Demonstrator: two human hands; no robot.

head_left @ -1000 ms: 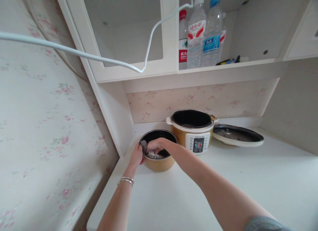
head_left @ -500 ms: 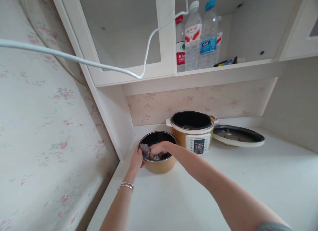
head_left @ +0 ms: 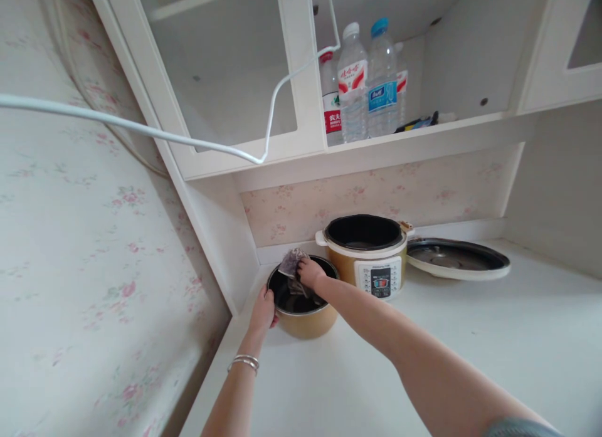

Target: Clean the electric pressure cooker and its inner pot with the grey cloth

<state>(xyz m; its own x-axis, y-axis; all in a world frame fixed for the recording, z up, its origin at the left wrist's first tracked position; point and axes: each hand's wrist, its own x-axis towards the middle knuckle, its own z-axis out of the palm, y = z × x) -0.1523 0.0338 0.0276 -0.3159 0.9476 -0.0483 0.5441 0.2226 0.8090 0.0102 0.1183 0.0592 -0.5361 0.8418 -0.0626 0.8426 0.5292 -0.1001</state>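
**Crumpled grey-purple cloth with pale markings in a round gold pot with a black inside**

The cloth is bunched and soft-looking; its top stands at the pot's eleven o'clock, by the far rim, and its lower part reaches down inside. The person's right hand pinches it, fingers closed on the fabric. The left hand grips the rim at nine o'clock, thumb on top, fingers partly hidden outside.

Just beside the pot, at two o'clock, sits an open gold electric cooker with white trim; its panel text is too small to read. An upturned black-and-white oval lid lies at the cooker's three o'clock.

Above, at one o'clock from the pot, stand clear plastic bottles: a red-capped bottle reading "农夫", a white-capped bottle reading "娃哈哈", and a blue-capped bottle whose blue label is unclear.
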